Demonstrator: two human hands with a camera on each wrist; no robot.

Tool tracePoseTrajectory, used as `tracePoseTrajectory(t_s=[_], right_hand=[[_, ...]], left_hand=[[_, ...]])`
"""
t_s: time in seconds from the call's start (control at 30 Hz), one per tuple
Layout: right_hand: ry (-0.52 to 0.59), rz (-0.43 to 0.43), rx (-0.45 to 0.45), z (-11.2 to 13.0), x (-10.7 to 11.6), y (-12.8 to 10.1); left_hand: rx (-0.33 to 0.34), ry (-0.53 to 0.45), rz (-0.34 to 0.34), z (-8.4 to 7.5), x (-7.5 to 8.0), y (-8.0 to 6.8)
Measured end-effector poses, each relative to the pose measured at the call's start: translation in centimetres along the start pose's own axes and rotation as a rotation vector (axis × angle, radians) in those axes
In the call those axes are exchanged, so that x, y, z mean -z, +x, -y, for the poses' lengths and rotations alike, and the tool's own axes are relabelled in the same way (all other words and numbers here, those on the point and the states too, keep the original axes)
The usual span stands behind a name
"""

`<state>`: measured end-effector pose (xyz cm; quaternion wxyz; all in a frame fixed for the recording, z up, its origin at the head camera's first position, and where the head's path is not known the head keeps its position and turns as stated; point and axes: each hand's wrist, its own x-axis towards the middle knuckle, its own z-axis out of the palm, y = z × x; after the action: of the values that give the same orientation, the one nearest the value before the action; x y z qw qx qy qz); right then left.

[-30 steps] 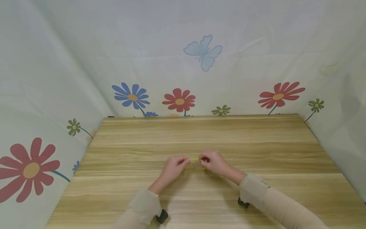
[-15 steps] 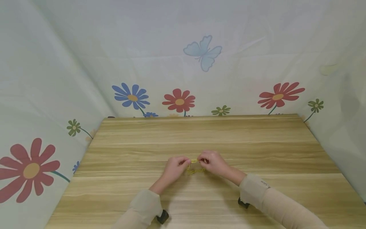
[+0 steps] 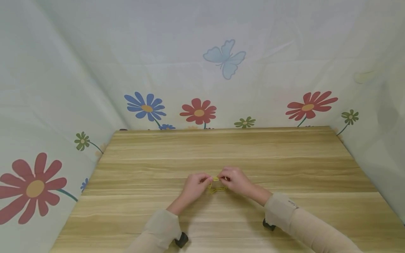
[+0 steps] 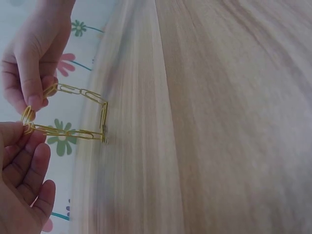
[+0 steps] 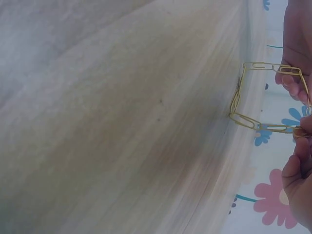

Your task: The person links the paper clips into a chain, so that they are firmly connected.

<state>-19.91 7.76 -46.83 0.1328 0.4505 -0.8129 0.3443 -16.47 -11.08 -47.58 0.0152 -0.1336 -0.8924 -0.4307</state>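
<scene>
A chain of yellow paper clips (image 4: 103, 114) hangs between my two hands in a loop, its lowest links close over the wooden table. My left hand (image 3: 197, 184) pinches one end clip of it between thumb and fingertips. Facing it, my right hand (image 3: 235, 180) pinches another clip. In the left wrist view the fingertips of both hands nearly meet at a single upright clip (image 4: 27, 114). The right wrist view shows the lower corner of the chain (image 5: 246, 120) sagging toward the tabletop. Parts of the end clips are hidden behind the fingers.
The wood-grain table (image 3: 221, 147) stretches out around the hands to a straight back edge. A pale cloth with printed flowers and a blue butterfly (image 3: 225, 59) hangs behind and at both sides. Small black devices (image 3: 181, 240) sit under the sleeve cuffs.
The hands have drawn slightly closer together, the left one shifting a little to the right. The gap between the fingertips has narrowed, and the hanging chain has bunched up somewhat.
</scene>
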Motion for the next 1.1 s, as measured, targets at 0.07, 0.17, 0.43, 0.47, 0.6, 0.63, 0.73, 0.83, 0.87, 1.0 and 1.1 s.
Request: tracePoseTrajectory(t_s=[0.07, 0.17, 0.43, 0.47, 0.6, 0.63, 0.73, 0.83, 0.87, 1.0, 1.1], right_hand=[[0.003, 0.003, -0.004, 0.09, 0.02, 0.03], [0.008, 0.005, -0.012, 0.14, 0.02, 0.02], [0.042, 0.001, -0.065, 0.04, 0.08, -0.20], [0.045, 0.001, -0.071, 0.04, 0.10, -0.21], [0.051, 0.002, -0.065, 0.03, 0.16, -0.22], [0.050, 0.002, -0.060, 0.02, 0.15, -0.22], [0.041, 0.000, -0.042, 0.02, 0.14, -0.22], [0.024, 0.002, -0.026, 0.02, 0.11, -0.22], [0.019, 0.002, -0.020, 0.04, 0.12, -0.21], [0.002, 0.011, -0.010, 0.06, 0.08, -0.15], [-0.006, 0.005, 0.012, 0.07, 0.06, -0.09]], left_hand=[[0.005, -0.011, 0.002, -0.05, -0.03, 0.02], [0.003, -0.009, -0.003, -0.08, -0.03, -0.04], [0.018, -0.010, -0.038, -0.14, 0.00, -0.05], [0.019, -0.004, -0.044, -0.14, -0.01, -0.05], [0.027, 0.016, -0.056, -0.11, -0.10, -0.04], [0.028, 0.018, -0.056, -0.10, -0.11, -0.03], [0.029, 0.023, -0.055, -0.04, -0.16, -0.02], [0.027, 0.023, -0.053, -0.06, -0.12, -0.01], [0.028, 0.023, -0.052, -0.06, -0.11, -0.01], [0.028, 0.021, -0.049, -0.10, -0.06, -0.02], [0.021, 0.013, -0.049, -0.08, -0.04, 0.01]])
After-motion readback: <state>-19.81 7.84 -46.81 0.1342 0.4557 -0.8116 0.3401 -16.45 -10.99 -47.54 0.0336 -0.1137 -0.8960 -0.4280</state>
